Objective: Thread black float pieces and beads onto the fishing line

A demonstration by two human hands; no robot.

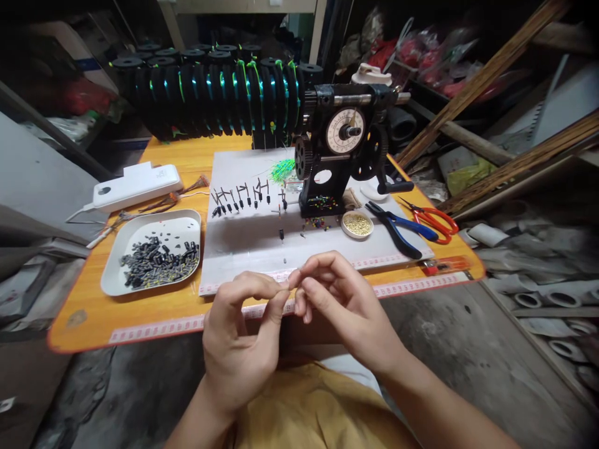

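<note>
My left hand and my right hand meet fingertip to fingertip above the near edge of the white board. Thumb and forefinger are pinched on each hand; what they hold, if anything, is too small to make out. Beyond them, small black parts with thin stems stand in a row on the board, and a single black piece lies nearer. To the right are colored beads and a round dish of gold beads.
A black geared machine with ribbed rolls stands at the back. At left are a white tray of dark parts and a white power strip. Blue-handled pliers, red-handled scissors and a red cutter lie right.
</note>
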